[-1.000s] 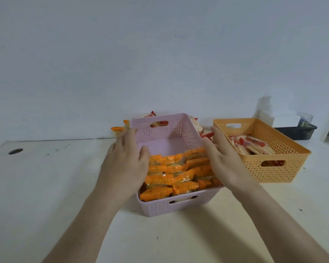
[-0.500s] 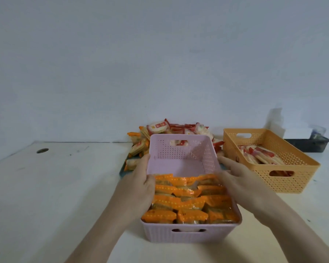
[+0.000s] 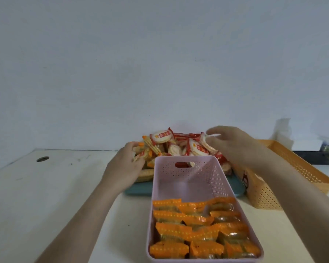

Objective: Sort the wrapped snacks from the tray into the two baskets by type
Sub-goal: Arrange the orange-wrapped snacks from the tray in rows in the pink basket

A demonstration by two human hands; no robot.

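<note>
View from the head, looking down at a white table (image 3: 51, 186) against a pale wall. At the back centre a blue-green tray (image 3: 139, 189) holds a heaped pile of snacks (image 3: 176, 149), round ones in red-and-white wrappers mixed with ones in orange-tipped wrappers. A long pink basket (image 3: 186, 158) runs from the tray's front edge toward the viewer. Its far half is bare and its near half is packed with rows of orange-wrapped snacks (image 3: 194, 230). An orange basket (image 3: 270, 195) sits just right of the tray, partly hidden by the right forearm. Both arms reach forward to the pile. The left hand (image 3: 123, 168) lies on the pile's left edge, fingers curled over orange-tipped packets there, but blur makes it impossible to tell whether they have closed on one. The right hand (image 3: 234, 147) is at the pile's upper right, thumb above and fingers below, pinching the edge of a red-wrapped snack (image 3: 205, 144). A dark tray (image 3: 315, 158) stands at the far right, and a small round hole (image 3: 42, 159) marks the table's far left.
</note>
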